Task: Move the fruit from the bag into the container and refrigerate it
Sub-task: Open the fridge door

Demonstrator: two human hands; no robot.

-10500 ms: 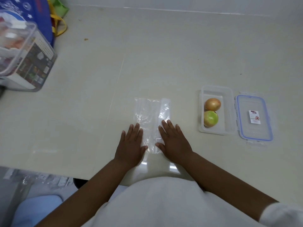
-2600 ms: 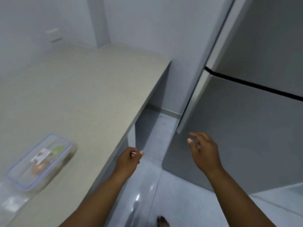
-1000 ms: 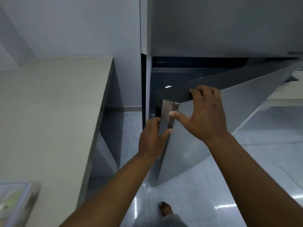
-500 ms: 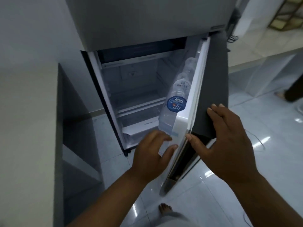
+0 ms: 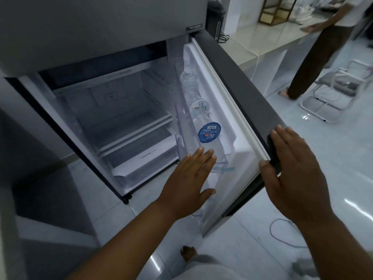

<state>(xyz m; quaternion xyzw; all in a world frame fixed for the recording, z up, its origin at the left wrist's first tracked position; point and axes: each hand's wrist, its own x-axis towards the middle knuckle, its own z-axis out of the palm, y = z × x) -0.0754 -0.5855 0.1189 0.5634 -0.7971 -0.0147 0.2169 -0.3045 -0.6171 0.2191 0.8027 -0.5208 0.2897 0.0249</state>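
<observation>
The refrigerator (image 5: 113, 110) stood with its lower door (image 5: 240, 110) swung wide to the right, the lit compartment exposed. Inside were bare glass shelves (image 5: 129, 122) and, at the bottom, a clear crisper drawer (image 5: 145, 160) marked with small lettering. The door's inner rack (image 5: 220, 160) held water bottles (image 5: 207, 138), the nearest showing a round blue label. The fruit and its container were nowhere in view, so their place could not be told.

The left hand (image 5: 187, 180) was spread flat, fingers extended and slightly apart, its fingertips at the front of the door rack just below the labelled bottle; it held nothing. The right hand (image 5: 292, 170) was likewise open wide, its palm laid against the dark outer edge of the door, the thumb (image 5: 266, 168) hooked at the white inner gasket, gripping nothing else.

The door's free edge pointed toward the person, with pale tiled floor (image 5: 333, 199) open to its right. A loose cable (image 5: 282, 233) lay on that floor near the door's lower corner. Left of the refrigerator a grey surface (image 5: 8, 178) stood close beside it, narrowing the room there. Farther right, another person (image 5: 314, 49) stood at a long pale surface (image 5: 268, 37), beside a white wire chair (image 5: 331, 93). A bare foot (image 5: 188, 252) showed below.
</observation>
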